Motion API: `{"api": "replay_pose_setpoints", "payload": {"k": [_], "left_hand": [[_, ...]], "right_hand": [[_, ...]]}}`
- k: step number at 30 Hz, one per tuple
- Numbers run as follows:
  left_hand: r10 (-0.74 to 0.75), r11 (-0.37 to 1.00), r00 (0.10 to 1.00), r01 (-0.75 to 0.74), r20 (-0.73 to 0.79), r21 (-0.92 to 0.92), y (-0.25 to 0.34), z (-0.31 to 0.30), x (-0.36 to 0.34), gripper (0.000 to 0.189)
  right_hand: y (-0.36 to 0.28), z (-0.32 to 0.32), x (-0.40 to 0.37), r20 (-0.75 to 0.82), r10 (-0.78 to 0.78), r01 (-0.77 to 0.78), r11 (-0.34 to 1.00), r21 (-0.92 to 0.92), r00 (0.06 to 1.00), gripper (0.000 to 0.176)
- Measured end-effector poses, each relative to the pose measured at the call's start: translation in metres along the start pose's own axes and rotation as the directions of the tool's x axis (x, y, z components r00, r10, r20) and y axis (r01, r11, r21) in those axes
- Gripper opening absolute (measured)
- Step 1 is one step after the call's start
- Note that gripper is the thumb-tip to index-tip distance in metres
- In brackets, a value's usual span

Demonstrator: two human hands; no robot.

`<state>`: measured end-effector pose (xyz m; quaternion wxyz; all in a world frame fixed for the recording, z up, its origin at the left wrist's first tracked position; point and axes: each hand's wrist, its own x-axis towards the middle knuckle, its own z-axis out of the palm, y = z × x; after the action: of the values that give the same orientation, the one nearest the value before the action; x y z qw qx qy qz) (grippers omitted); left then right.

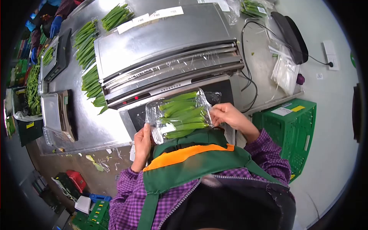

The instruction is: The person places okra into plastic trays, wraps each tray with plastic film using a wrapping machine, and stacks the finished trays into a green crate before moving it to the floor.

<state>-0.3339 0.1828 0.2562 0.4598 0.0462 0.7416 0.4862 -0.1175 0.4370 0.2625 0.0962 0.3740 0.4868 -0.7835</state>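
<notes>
Left grip: the left grip (142,147) is closed on the near left edge of the clear pack (184,115), thumb on the film.
Right grip: the right grip (230,117) has thumb and fingers together, pinching film at the pack's right end.
Clear pack: held between both, in front of the apron (191,159), with long green pods inside; a small white label (167,128) shows through, its print too small to read.
Wrapping machine: the wrapping machine (165,42) stands just beyond the pack, two red lights lit on its front; its control strip is unreadable.
Paper labels: white printed labels (151,17) lie along the machine's far edge, their wording illegible.
Desk left: loose green pods (90,44) line the machine's left side; farther left is a scale (53,111).
Desk right: a black cable (250,61) loops beside the machine, near clear bags (285,73).
Green crate: below the desk's right end, the green crate (285,132) carries white and yellow labels, unreadable.
Far left: a co-worker's blue-gloved hand (56,26) is well apart from both grips.
</notes>
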Motion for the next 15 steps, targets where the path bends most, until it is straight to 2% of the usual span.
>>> {"api": "replay_pose_setpoints", "payload": {"k": [1, 3, 4, 5, 7, 8, 11, 13, 15], "left_hand": [[-0.007, 1.0, 1.0, 0.007, 0.004, 0.003, -0.004, 0.005, -0.004, 0.037], [0.101, 0.991, 0.977, -0.116, -0.189, -0.069, -0.008, 0.014, -0.004, 0.03], [0.111, 0.977, 0.962, -0.151, -0.249, -0.151, -0.012, 0.018, 0.0, 0.026], [0.033, 0.97, 0.949, -0.106, -0.313, -0.22, -0.01, 0.02, 0.003, 0.023], [0.057, 0.931, 0.922, -0.187, -0.382, -0.313, -0.015, 0.004, 0.01, 0.019], [0.057, 0.927, 0.916, -0.196, -0.397, -0.319, -0.009, -0.005, 0.007, 0.016], [0.043, 0.963, 0.909, -0.148, -0.415, -0.224, 0.008, -0.021, -0.018, 0.016], [0.0, 0.97, 0.919, -0.096, -0.394, -0.223, -0.005, -0.025, -0.029, 0.018], [-0.199, 0.974, 0.915, 0.146, -0.351, -0.173, -0.04, -0.024, -0.031, 0.02]], "right_hand": [[0.006, 0.004, -0.004, -0.003, 0.006, -0.006, 1.0, 0.006, 1.0, 0.027], [0.009, 0.021, -0.006, -0.313, -0.113, 0.121, 0.993, 0.004, 0.943, 0.026], [0.008, 0.03, -0.007, -0.418, -0.175, 0.163, 0.985, -0.064, 0.891, 0.026], [0.013, 0.031, -0.006, -0.418, -0.173, 0.162, 0.985, -0.063, 0.892, 0.026], [0.026, 0.03, -0.002, -0.585, -0.346, 0.269, 0.938, -0.218, 0.733, 0.028], [0.024, 0.034, -0.007, -0.649, -0.331, 0.291, 0.941, -0.172, 0.685, 0.029], [0.019, 0.027, -0.036, -0.666, -0.29, 0.278, 0.952, -0.127, 0.687, 0.028], [0.03, 0.022, -0.052, -0.672, -0.26, 0.243, 0.962, -0.122, 0.694, 0.028], [0.064, 0.012, -0.052, -0.627, -0.111, 0.078, 0.994, -0.08, 0.771, 0.029]]}}
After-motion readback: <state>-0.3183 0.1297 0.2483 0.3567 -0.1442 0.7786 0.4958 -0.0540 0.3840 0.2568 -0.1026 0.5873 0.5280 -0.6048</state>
